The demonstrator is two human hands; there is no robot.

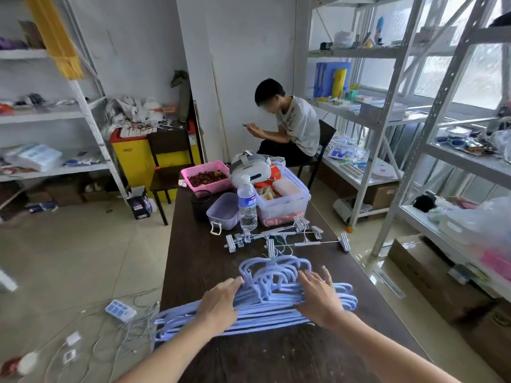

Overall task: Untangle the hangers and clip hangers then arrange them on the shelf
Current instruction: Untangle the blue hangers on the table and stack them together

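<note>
Head view: a long dark worktop (193,261) runs from the bottom of the frame up to the centre, with metal shelf racks (409,87) down the right side and another rack (83,106) at the upper left. A seated person (293,125) is at the worktop's far end, above centre. Across the lower middle lies a pile of blue hangers (265,302), hooks bunched towards the centre and the left ends sticking out past the worktop's edge. Just above the pile, a tangle of grey clip hangers (287,239) lies flat. Behind that stand a clear storage box (284,205), a pink basket (207,178), a lilac tub (222,211) and a water bottle (247,203). The left hand (218,308) rests on the pile with fingers extended and together; the right hand (320,294) presses on the pile with fingers slightly spread.
</note>
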